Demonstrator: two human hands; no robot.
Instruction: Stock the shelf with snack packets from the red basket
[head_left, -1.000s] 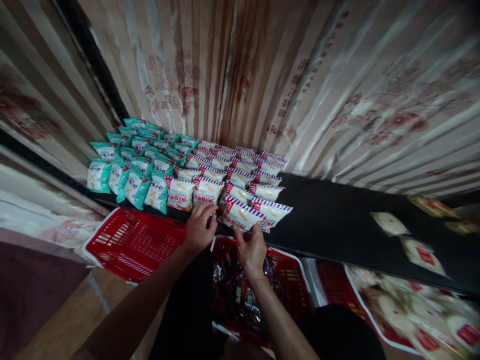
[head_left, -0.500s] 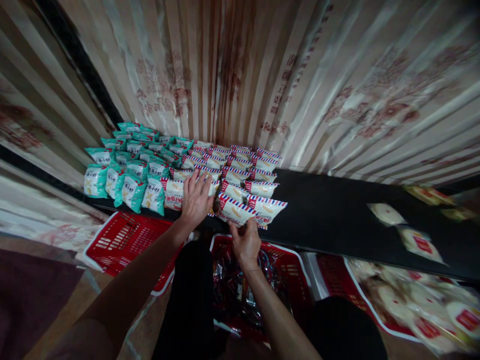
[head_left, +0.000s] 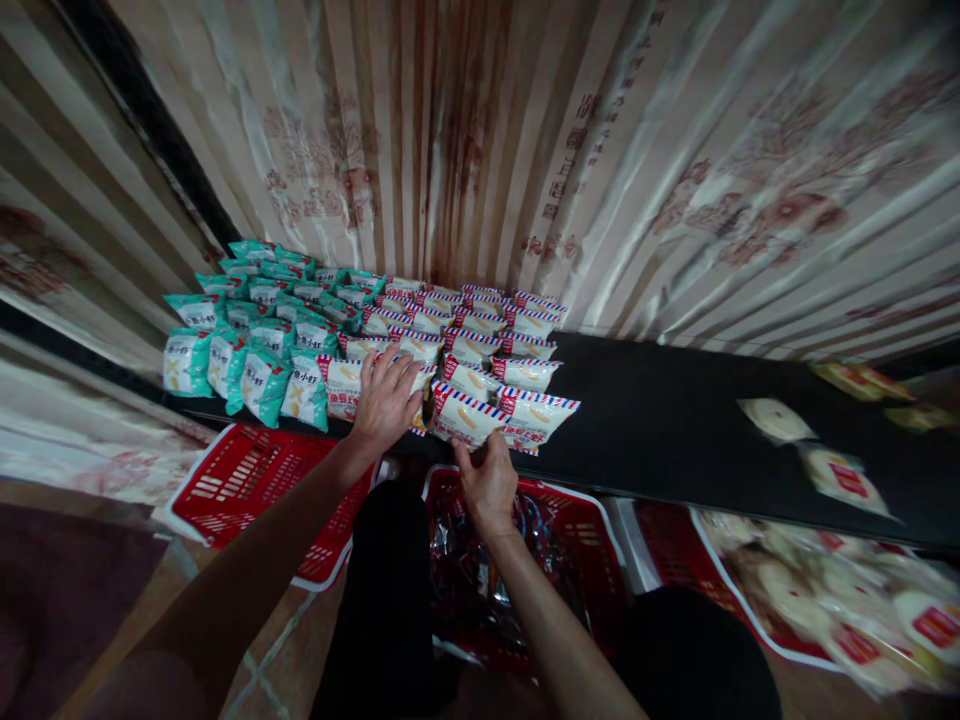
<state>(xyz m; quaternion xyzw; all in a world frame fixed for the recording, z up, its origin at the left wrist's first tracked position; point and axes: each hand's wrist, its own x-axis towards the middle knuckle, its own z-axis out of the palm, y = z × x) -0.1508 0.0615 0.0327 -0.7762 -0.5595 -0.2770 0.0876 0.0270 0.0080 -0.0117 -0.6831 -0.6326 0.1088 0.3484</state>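
My left hand [head_left: 388, 400] lies over a white snack bag [head_left: 341, 388] in the front row, its fingers stretched out across the front. To its right, my right hand [head_left: 487, 490] is closed at the lower edge of another snack bag [head_left: 466, 415] with a red-and-blue striped border; the fingertips are partly hidden. A matching bag [head_left: 546, 418] stands against that one on the right. Behind both hands, similar striped bags [head_left: 469, 347] stand in rows. Teal-and-white snack bags [head_left: 264, 382] fill the left end.
The black shelf [head_left: 645, 420] runs along a pleated curtain [head_left: 480, 150]. Flat white packets [head_left: 844, 480] and yellowish packets [head_left: 862, 382] lie on its right part. Below are red baskets: one at left [head_left: 247, 490], one between my knees holding dark wrapped packets [head_left: 480, 570], another with pale packets [head_left: 847, 600].
The view has shifted slightly. Both hands stay nearly in place at the front row of white bags, and the bags look much the same.
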